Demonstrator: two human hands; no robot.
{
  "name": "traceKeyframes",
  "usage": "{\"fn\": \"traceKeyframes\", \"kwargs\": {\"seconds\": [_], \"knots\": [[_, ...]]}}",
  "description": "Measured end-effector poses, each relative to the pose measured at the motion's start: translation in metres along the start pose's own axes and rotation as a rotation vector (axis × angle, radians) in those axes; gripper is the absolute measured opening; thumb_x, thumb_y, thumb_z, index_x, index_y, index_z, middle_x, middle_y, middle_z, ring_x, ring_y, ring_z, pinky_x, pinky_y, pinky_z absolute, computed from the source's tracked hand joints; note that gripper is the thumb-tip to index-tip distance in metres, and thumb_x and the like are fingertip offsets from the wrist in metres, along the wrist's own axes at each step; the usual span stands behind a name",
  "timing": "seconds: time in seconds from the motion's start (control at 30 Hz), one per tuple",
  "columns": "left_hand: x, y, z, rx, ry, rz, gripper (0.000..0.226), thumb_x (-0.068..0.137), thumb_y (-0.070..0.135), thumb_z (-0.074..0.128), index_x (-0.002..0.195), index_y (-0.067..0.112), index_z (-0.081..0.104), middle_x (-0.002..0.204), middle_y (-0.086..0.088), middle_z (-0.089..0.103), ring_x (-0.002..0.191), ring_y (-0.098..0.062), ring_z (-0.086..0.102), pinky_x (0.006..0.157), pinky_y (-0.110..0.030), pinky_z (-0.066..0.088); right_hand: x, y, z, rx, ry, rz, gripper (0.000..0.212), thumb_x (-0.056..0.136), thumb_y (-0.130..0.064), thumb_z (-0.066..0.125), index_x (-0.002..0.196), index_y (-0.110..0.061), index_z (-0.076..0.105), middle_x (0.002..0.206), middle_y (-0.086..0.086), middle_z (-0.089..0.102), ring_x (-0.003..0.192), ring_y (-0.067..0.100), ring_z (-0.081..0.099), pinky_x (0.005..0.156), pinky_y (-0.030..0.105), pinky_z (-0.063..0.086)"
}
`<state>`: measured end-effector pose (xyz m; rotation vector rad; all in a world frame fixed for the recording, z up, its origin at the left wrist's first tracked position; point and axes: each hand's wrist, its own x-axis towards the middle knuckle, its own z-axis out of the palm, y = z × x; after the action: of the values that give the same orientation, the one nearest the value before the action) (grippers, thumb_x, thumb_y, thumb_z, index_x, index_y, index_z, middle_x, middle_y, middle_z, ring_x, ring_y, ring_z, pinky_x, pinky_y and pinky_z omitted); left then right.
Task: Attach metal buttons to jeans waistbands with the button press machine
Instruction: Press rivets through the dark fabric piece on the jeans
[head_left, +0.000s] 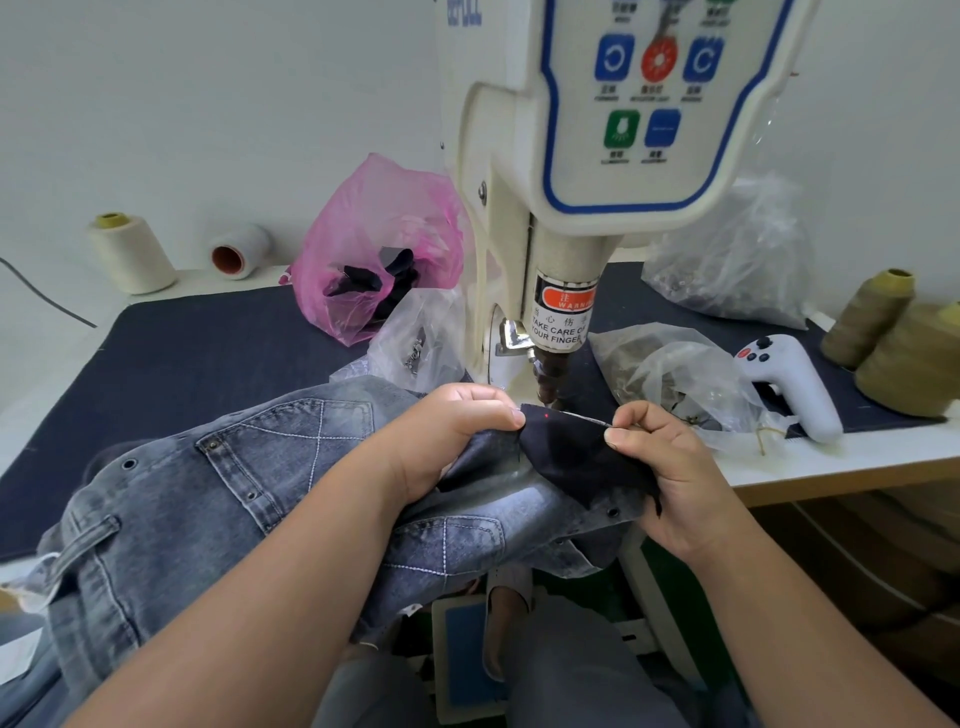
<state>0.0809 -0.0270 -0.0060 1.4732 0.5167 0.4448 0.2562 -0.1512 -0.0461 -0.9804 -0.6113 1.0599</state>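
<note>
Grey denim jeans (218, 499) meet cream button press machine (561, 249) at desk's (197, 343) front edge.
Left hand (447, 431) and right hand (670, 467) pinch dark waistband fabric (566, 447); fingers near the ram risk crushing, and slack cloth could misplace the button.

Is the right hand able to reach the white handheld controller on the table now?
Probably not at once: the right hand pinches the dark cloth. The white controller lies close, with only crumpled clear bags between.

A pink bag (382, 244) sits on the dark mat (182, 353). Left of the pink bag stand a cream thread cone (132, 254) and a white roll (240, 252) lying on its side. Far right of the pink bag are a big clear bag (737, 260), a white handle with buttons (792, 382) and two tan thread cones (867, 317)
</note>
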Motion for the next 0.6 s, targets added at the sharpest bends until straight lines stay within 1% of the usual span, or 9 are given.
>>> {"fn": "traceKeyframes", "kwargs": {"seconds": [0.1, 0.2, 0.4, 0.6], "knots": [[0.0009, -0.0006, 0.0003, -0.002, 0.001, 0.002, 0.043, 0.090, -0.006, 0.054, 0.055, 0.017, 0.064, 0.051, 0.007, 0.056, 0.046, 0.000, 0.051, 0.047, -0.008, 0.039, -0.0006, -0.0001, 0.0003, 0.001, -0.002, -0.007, 0.012, 0.069, -0.005, 0.064, 0.069, -0.017, 0.063, 0.070, 0.011, 0.054, 0.062, 0.018, 0.058, 0.056, 0.025, 0.053], [0.0009, -0.0009, -0.0001, 0.004, 0.005, 0.005, 0.040, 0.090, -0.006, 0.054, 0.057, 0.016, 0.064, 0.053, 0.006, 0.057, 0.049, 0.000, 0.053, 0.050, -0.009, 0.041, -0.0002, 0.0004, -0.0004, 0.002, -0.007, -0.007, 0.012, 0.070, -0.005, 0.065, 0.070, -0.018, 0.063, 0.071, 0.011, 0.054, 0.064, 0.019, 0.058, 0.057, 0.025, 0.053], [0.0011, -0.0015, -0.0005, -0.010, -0.003, 0.001, 0.039, 0.090, -0.006, 0.054, 0.059, 0.015, 0.064, 0.054, 0.005, 0.059, 0.050, 0.000, 0.055, 0.050, -0.010, 0.043, 0.0011, 0.0015, -0.0032, 0.006, -0.018, -0.002, 0.013, 0.071, -0.006, 0.065, 0.070, -0.019, 0.064, 0.071, 0.009, 0.058, 0.063, 0.017, 0.062, 0.057, 0.026, 0.054], [0.0011, -0.0017, -0.0015, -0.017, -0.009, 0.001, 0.039, 0.090, -0.006, 0.054, 0.059, 0.015, 0.064, 0.053, 0.006, 0.059, 0.046, 0.000, 0.054, 0.046, -0.009, 0.040, 0.0017, 0.0014, -0.0021, 0.005, -0.020, -0.001, 0.014, 0.070, -0.006, 0.065, 0.069, -0.020, 0.065, 0.071, 0.009, 0.059, 0.064, 0.017, 0.062, 0.057, 0.026, 0.055]]}}
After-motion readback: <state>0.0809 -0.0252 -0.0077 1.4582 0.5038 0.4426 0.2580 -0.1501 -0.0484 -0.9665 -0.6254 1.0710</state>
